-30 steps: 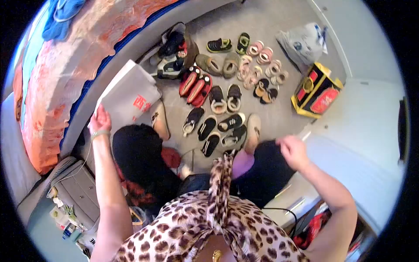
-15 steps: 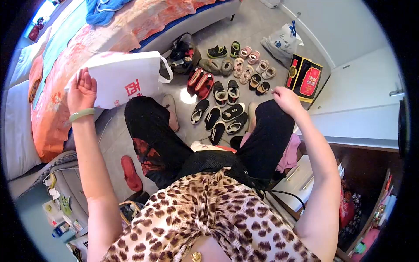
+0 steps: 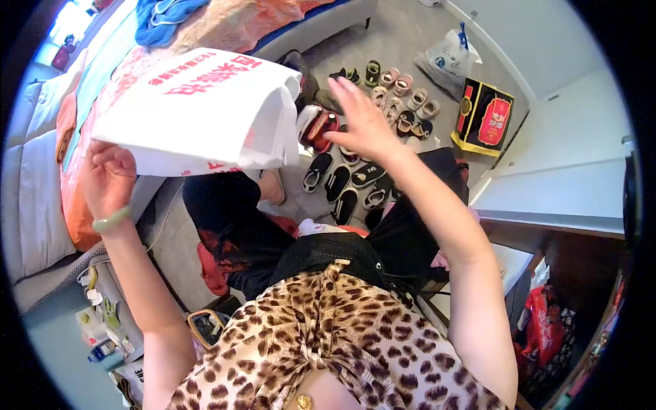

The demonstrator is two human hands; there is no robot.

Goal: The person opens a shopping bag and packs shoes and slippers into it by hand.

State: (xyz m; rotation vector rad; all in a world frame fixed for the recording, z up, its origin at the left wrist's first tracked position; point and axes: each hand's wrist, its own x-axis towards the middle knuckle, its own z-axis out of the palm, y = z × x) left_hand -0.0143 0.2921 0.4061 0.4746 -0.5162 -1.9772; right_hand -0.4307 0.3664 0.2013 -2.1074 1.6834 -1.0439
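A white bag with red printed characters (image 3: 198, 102) is held up at the left, with its opening toward the right. My left hand (image 3: 109, 174) grips the bag's lower left corner, fingers curled, a pale green bangle on the wrist. My right hand (image 3: 365, 123) is raised just right of the bag, fingers spread, holding nothing. Below it on the floor stand rows of shoes, among them red shoes (image 3: 321, 130), black shoes (image 3: 318, 171) and pink shoes (image 3: 396, 80). The bag and my right hand hide some of the shoes.
A bed with an orange patterned cover (image 3: 239, 27) stands at the far left. A black and red box (image 3: 486, 116) and a tied plastic bag (image 3: 447, 61) are near the white wall. Red slippers (image 3: 213, 270) lie by my left leg. An open cabinet (image 3: 553, 246) is at the right.
The white bag has swung up and turned, so its opening faces right. My right hand has left my knee and moved left toward the bag. My left fingers have curled.
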